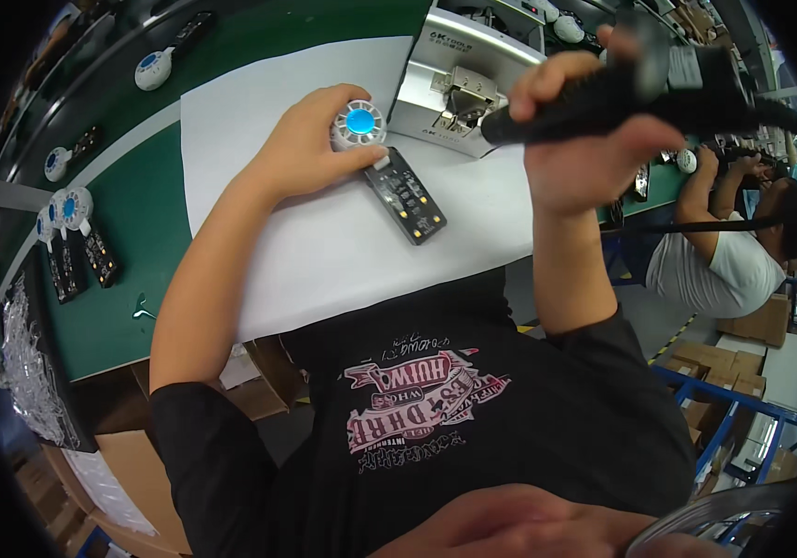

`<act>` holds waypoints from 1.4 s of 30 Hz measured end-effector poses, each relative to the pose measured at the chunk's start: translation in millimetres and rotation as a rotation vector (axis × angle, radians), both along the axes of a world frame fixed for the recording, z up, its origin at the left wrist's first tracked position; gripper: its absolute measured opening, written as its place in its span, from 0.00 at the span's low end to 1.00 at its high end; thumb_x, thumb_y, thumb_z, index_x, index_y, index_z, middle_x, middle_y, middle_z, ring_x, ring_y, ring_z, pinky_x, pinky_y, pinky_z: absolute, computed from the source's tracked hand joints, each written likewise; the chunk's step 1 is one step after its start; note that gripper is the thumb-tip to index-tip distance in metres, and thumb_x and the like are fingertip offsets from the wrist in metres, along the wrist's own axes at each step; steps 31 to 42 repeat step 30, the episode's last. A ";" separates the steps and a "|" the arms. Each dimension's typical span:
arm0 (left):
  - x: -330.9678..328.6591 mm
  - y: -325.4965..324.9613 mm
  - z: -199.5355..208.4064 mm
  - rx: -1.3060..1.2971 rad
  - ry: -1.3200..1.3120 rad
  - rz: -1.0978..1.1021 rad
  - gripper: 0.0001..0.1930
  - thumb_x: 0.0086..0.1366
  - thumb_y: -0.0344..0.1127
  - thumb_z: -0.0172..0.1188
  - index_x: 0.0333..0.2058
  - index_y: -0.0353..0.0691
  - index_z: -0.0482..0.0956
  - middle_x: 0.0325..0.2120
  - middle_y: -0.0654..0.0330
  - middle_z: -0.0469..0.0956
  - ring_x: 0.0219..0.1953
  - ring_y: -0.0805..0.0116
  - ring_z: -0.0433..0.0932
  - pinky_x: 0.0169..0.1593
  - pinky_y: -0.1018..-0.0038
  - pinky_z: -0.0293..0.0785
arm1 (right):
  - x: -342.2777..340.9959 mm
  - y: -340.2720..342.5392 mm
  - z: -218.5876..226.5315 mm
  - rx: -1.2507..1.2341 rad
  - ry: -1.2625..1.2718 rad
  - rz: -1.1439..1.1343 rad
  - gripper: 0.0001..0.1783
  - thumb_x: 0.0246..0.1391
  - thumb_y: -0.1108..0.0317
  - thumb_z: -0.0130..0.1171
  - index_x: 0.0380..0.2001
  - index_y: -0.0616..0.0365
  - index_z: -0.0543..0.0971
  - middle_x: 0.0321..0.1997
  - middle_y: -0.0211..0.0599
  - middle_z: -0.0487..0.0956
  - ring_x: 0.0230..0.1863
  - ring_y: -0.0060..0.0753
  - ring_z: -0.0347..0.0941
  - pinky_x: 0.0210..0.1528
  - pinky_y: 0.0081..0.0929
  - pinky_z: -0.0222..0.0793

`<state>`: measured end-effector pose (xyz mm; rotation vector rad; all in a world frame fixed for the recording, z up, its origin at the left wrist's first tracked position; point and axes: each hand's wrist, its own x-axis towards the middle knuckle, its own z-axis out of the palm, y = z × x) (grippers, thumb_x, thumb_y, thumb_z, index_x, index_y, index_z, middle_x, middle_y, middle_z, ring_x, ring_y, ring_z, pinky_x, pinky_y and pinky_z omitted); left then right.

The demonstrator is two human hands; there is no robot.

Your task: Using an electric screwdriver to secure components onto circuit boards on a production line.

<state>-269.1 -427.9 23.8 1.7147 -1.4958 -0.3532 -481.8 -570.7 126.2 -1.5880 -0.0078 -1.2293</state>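
Observation:
My left hand [301, 144] grips a small device by its round white head [359, 123], which has a blue centre and a ring of slots. Attached below that head, a black circuit-board body [408, 197] with small yellowish spots lies over the white sheet [278, 242]. Up on the right, my right hand [571, 172] is wrapped round a black corded electric screwdriver [594, 107], partly blurred. Its front end points left, close to the silver screw feeder [431, 107]; whether they touch I cannot tell.
Similar white-headed devices [75, 209] rest on the green bench [133, 325] at left, others [153, 70] farther back. A black tray [31, 363] holds clear plastic pieces. A black cable [696, 226] hangs at right, near a co-worker in white [719, 265]. Cardboard boxes [705, 358] stand low right.

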 end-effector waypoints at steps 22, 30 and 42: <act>-9.0 -5.6 -2.7 -0.053 -0.153 -0.021 0.31 0.56 0.56 0.73 0.47 0.35 0.79 0.39 0.47 0.84 0.43 0.46 0.84 0.48 0.61 0.79 | 14.3 5.9 -51.9 0.094 -0.107 0.475 0.54 0.58 0.17 0.36 0.64 0.58 0.68 0.34 0.43 0.80 0.27 0.37 0.75 0.35 0.37 0.72; -8.0 -4.5 -3.7 -0.030 -0.174 -0.028 0.32 0.56 0.55 0.73 0.49 0.34 0.79 0.41 0.46 0.84 0.44 0.46 0.84 0.49 0.61 0.79 | 12.5 2.6 -52.7 0.100 -0.092 0.530 0.55 0.58 0.17 0.36 0.67 0.57 0.66 0.36 0.44 0.81 0.31 0.39 0.76 0.39 0.40 0.72; -8.0 -4.5 -3.7 -0.030 -0.174 -0.028 0.32 0.56 0.55 0.73 0.49 0.34 0.79 0.41 0.46 0.84 0.44 0.46 0.84 0.49 0.61 0.79 | 12.5 2.6 -52.7 0.100 -0.092 0.530 0.55 0.58 0.17 0.36 0.67 0.57 0.66 0.36 0.44 0.81 0.31 0.39 0.76 0.39 0.40 0.72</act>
